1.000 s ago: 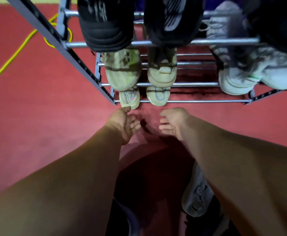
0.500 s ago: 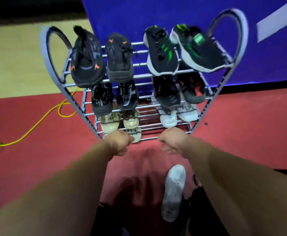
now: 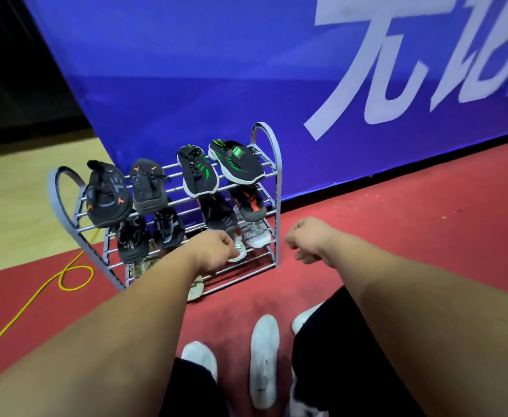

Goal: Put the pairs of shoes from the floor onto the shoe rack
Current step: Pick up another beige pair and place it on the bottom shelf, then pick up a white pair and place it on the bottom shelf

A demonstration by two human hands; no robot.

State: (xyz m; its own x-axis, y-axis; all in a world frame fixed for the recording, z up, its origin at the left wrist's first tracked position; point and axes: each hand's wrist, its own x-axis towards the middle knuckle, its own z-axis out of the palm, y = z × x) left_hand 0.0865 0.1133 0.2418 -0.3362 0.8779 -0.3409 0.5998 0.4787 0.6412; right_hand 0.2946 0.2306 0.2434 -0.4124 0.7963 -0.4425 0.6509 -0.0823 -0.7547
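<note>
Grey metal bars form the shoe rack (image 3: 272, 188), which stands on a red floor (image 3: 412, 236) against a blue banner (image 3: 186, 70) printed with large white characters. On the rack's top tier sit a black pair with orange marks (image 3: 108, 197) at the left end and a black pair with green stripes (image 3: 198, 173) at the right end. One tier down rest a dark pair (image 3: 132, 239) on the left and a black pair with red patches (image 3: 248, 203) on the right; lower still, pale shoes (image 3: 254, 234) show on the right side, while beige ones (image 3: 195, 288) peek out at the bottom tier, partly hidden by a forearm. A person's left hand (image 3: 216, 248) hangs in front of the rack's lower tiers, its grip curled shut into a loose fist around nothing visible. The right hand (image 3: 310, 239) hovers just beside the rack's right end frame, its fingers likewise curled closed and empty. Well in front of the rack, the person's own white shoes (image 3: 263, 359) stand on the floor between dark trouser legs. A yellow cable (image 3: 39, 296) loops across the floor from the rack's left side, where the red covering meets pale wooden boards (image 3: 11, 191).
</note>
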